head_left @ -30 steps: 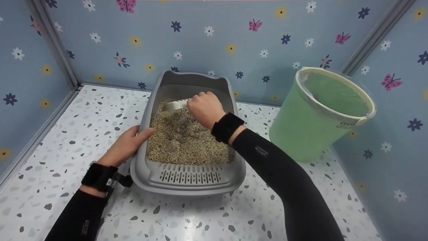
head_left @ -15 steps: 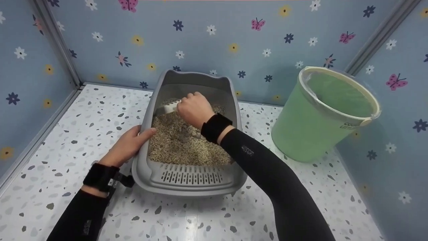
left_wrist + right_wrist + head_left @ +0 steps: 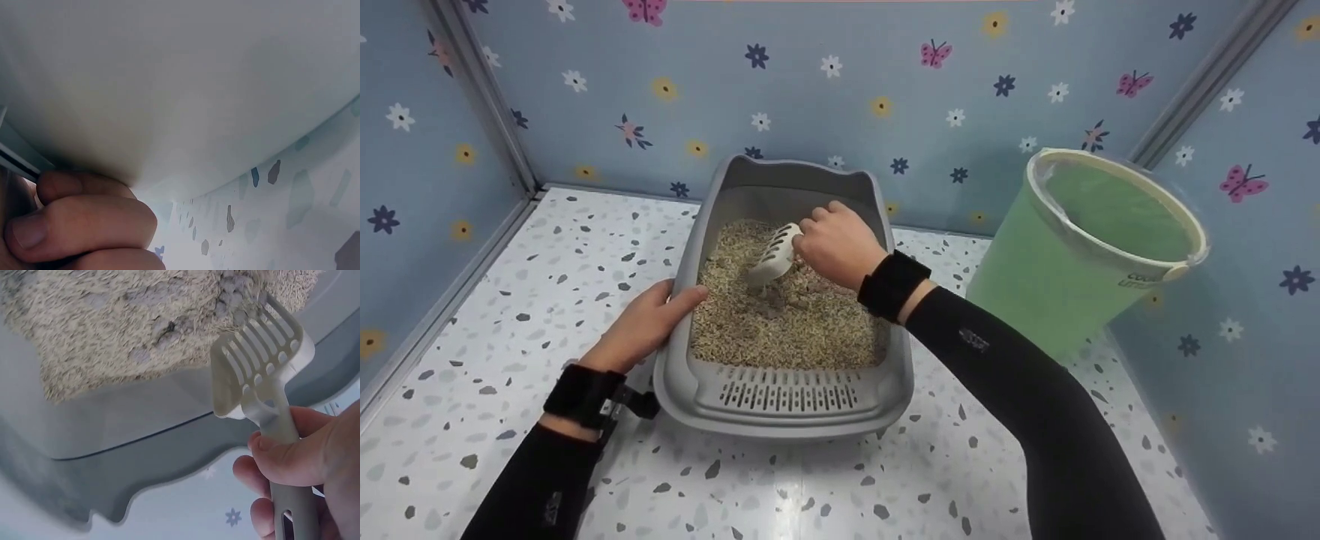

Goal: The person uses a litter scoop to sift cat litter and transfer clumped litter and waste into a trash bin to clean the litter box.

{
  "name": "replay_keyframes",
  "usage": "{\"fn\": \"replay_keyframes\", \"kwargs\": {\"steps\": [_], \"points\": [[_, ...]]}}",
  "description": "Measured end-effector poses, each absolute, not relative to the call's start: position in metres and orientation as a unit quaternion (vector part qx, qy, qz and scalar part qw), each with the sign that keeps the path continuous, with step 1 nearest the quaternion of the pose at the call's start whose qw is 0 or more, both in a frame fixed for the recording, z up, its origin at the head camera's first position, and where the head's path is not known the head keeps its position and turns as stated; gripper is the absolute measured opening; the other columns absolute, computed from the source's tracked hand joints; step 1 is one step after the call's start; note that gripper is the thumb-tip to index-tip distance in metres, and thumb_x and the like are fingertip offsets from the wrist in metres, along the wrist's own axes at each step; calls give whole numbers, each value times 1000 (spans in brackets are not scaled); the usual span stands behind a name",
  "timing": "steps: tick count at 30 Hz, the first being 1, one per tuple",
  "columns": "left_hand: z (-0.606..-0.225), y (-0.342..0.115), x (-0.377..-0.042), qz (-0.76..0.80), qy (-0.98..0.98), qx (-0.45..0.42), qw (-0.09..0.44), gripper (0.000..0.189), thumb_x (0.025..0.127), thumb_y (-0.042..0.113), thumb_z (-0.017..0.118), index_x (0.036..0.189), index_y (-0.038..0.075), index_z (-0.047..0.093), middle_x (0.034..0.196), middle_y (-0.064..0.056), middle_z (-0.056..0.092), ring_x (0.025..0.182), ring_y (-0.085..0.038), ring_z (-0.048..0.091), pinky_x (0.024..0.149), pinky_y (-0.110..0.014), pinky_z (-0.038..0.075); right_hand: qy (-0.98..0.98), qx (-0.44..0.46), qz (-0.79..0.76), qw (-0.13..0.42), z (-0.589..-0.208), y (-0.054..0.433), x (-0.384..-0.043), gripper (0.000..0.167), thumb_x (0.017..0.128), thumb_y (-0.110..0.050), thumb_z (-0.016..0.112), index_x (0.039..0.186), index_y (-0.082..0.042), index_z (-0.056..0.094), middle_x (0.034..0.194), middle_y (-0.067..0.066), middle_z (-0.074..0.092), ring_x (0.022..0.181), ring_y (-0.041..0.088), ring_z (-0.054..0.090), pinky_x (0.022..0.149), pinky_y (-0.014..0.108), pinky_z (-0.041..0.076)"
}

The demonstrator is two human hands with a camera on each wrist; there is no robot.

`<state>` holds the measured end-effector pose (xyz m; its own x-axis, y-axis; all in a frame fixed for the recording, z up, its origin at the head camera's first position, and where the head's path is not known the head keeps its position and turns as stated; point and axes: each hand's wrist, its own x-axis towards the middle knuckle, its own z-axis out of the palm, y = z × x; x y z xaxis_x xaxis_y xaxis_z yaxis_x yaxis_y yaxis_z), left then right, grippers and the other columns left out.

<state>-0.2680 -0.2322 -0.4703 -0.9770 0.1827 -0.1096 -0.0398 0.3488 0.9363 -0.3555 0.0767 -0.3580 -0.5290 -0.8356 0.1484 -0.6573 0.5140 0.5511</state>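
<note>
A grey litter box (image 3: 675, 390) filled with tan pellet litter (image 3: 787, 337) stands on the floor. My right hand (image 3: 838, 246) grips the handle of a pale slotted litter scoop (image 3: 774, 259), held over the middle of the box. In the right wrist view the slotted head of the scoop (image 3: 261, 354) meets the litter (image 3: 129, 332), where greyish clumps show; thumb and fingers wrap the handle. My left hand (image 3: 649, 326) holds the box's left rim, thumb over the edge. From the left wrist view, its curled fingers (image 3: 95, 219) sit under the rim against the outer wall.
A green bin (image 3: 1027, 277) with a cream rim and clear liner stands right of the box. Flower-patterned wall panels (image 3: 840, 97) close in the back and both sides. The speckled floor (image 3: 780, 487) extends in front of the box.
The scoop swept to the back left of the litter, then came back toward the middle and tilted with its head down. The left hand has stayed on the rim.
</note>
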Motion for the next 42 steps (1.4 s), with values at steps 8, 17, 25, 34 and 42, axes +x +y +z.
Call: {"fn": "replay_keyframes", "kwargs": {"steps": [8,17,25,34,42], "points": [[-472,-230,-269,569,815,48,99,95,110,69,56,168,-3,36,138,-28,66,110,-35,74,91,-33,63,-881,383,-192,201,-359,67,-359,27,116,-10,57,97,-9,77,94,9,76,84,29,69,77,41,58],[-472,-222,-270,594,796,52,106,87,110,67,58,162,-1,44,133,-27,70,103,-35,78,87,-39,66,-891,354,-220,180,-385,30,-359,31,118,-13,54,98,-13,78,95,6,76,86,26,68,82,39,59],[-466,-220,-270,574,811,47,106,97,108,72,58,167,-2,38,138,-27,66,113,-36,74,93,-36,63,-881,384,-212,174,-385,51,-358,25,116,-18,61,101,-12,80,99,8,77,88,29,68,81,41,56],[-469,-229,-270,564,818,47,101,97,110,70,56,170,-3,34,140,-29,64,112,-36,74,90,-35,64,-874,406,-192,184,-360,86,-352,21,111,-15,67,97,-10,82,97,8,78,89,31,70,81,44,56],[-471,-232,-270,560,821,46,101,97,111,68,55,170,-5,32,138,-30,63,106,-35,74,86,-34,65,-882,399,-195,155,-343,106,-350,20,110,-18,69,99,-9,83,97,9,79,88,32,72,78,44,58]]}}
